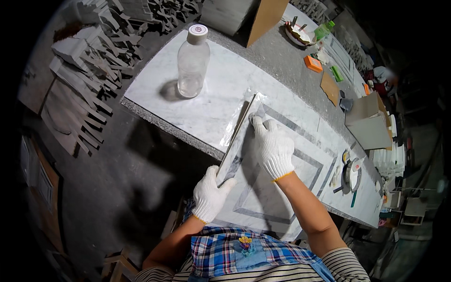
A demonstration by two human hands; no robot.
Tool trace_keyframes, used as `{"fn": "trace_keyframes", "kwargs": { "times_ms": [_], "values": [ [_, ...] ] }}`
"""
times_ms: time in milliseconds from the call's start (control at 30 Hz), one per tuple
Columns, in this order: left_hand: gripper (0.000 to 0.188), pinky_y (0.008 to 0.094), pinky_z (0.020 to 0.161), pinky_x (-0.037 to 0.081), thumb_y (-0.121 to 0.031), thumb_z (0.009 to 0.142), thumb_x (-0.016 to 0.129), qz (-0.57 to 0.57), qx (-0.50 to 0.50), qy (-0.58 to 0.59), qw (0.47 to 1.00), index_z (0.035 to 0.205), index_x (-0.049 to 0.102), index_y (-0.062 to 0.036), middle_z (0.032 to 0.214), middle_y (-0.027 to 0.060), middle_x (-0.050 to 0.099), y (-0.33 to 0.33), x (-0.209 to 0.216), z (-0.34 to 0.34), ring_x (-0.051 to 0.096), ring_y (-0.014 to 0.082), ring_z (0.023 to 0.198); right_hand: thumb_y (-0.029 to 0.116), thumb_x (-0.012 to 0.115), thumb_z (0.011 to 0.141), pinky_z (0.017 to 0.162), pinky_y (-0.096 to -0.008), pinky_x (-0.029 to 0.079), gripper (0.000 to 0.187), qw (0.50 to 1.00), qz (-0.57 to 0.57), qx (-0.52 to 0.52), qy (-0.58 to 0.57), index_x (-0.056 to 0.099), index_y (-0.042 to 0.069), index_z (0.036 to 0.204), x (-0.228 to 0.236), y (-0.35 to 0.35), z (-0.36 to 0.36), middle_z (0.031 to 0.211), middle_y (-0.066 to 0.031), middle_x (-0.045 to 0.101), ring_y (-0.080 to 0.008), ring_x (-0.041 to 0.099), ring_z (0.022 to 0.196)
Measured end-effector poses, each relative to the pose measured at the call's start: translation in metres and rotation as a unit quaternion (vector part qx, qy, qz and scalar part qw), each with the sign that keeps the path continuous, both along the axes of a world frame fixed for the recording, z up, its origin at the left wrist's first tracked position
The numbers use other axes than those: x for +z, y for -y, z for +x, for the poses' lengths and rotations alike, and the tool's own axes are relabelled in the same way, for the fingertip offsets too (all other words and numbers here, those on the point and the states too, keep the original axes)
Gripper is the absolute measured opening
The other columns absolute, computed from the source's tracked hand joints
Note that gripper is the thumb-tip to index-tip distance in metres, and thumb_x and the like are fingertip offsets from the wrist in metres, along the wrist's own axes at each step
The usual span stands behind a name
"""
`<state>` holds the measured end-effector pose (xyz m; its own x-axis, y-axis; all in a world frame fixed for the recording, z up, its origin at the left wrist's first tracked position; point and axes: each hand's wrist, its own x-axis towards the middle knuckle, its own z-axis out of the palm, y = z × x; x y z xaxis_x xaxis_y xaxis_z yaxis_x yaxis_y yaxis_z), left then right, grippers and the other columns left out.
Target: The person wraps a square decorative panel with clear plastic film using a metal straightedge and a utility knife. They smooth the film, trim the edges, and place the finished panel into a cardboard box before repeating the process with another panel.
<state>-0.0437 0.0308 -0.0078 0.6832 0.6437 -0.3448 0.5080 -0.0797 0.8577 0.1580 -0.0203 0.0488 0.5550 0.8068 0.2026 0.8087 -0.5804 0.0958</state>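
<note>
A white marble panel with grey inlaid bands [278,191] lies in front of me, reaching back from my waist. Along its left side runs a thin raised edge; whether this is a separate strip or the panel's own rim, I cannot tell. My left hand [210,196], in a white knit glove, grips the near end of this edge, thumb on the face and fingers around the outside. My right hand [275,146], gloved alike, has bent fingers pressed on the far end of the same edge. Clear plastic film [229,134] shows beside the edge.
A clear capped bottle [191,66] stands on a plain marble slab [152,70] at the far left. To the right are a roll of tape [351,175], a cardboard box [369,123], an orange box [313,64] and a bowl [299,35]. Stone strips [89,110] are stacked left.
</note>
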Motion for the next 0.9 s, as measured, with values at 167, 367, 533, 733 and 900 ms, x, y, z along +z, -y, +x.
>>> {"fn": "trace_keyframes", "kwargs": {
  "times_ms": [167, 367, 533, 733, 900],
  "values": [
    [0.05, 0.0409, 0.077, 0.053, -0.036, 0.082, 0.083, 0.007, 0.016, 0.023, 1.0, 0.113, 0.061, -0.0029, 0.094, 0.0168, 0.072, 0.003, -0.005, 0.0, 0.07, 0.035, 0.086, 0.013, 0.059, 0.091, 0.06, -0.0459, 0.055, 0.031, 0.999, 0.035, -0.007, 0.024, 0.065, 0.019, 0.12, 0.006, -0.016, 0.026, 0.095, -0.0087, 0.065, -0.0307, 0.069, 0.075],
    [0.05, 0.0465, 0.075, 0.053, -0.039, 0.084, 0.08, 0.005, 0.006, 0.023, 1.0, 0.114, 0.059, -0.0056, 0.094, 0.0174, 0.071, 0.001, -0.004, -0.001, 0.069, 0.0406, 0.087, 0.013, 0.059, 0.09, 0.061, -0.0434, 0.055, 0.032, 1.0, 0.012, 0.0, 0.015, 0.066, 0.018, 0.121, -0.002, 0.001, 0.005, 0.096, -0.0086, 0.066, -0.0301, 0.068, 0.076],
    [0.049, 0.0465, 0.075, 0.054, -0.038, 0.084, 0.081, 0.008, 0.022, 0.045, 0.999, 0.113, 0.059, -0.006, 0.093, 0.017, 0.071, 0.005, -0.01, -0.001, 0.069, 0.0409, 0.087, 0.011, 0.058, 0.089, 0.065, -0.0436, 0.056, 0.036, 0.999, 0.016, -0.018, 0.025, 0.066, 0.018, 0.123, 0.006, -0.015, 0.025, 0.096, -0.0086, 0.067, -0.0298, 0.069, 0.082],
    [0.048, 0.0393, 0.078, 0.054, -0.032, 0.082, 0.083, 0.009, 0.01, 0.0, 1.0, 0.114, 0.061, -0.0017, 0.095, 0.0155, 0.073, 0.002, 0.0, 0.001, 0.071, 0.0314, 0.087, 0.011, 0.058, 0.089, 0.064, -0.0424, 0.056, 0.031, 0.999, -0.008, 0.007, 0.032, 0.065, 0.015, 0.119, 0.002, -0.002, 0.013, 0.092, -0.0088, 0.066, -0.0296, 0.069, 0.081],
    [0.049, 0.0399, 0.077, 0.053, -0.032, 0.082, 0.083, -0.003, 0.028, 0.039, 0.999, 0.114, 0.061, -0.0017, 0.095, 0.0166, 0.072, 0.005, -0.005, 0.001, 0.071, 0.0335, 0.088, 0.012, 0.057, 0.09, 0.064, -0.0433, 0.056, 0.032, 0.999, 0.02, -0.001, 0.049, 0.065, 0.016, 0.121, 0.003, -0.015, 0.025, 0.093, -0.0086, 0.066, -0.0297, 0.069, 0.082]
  ]
}}
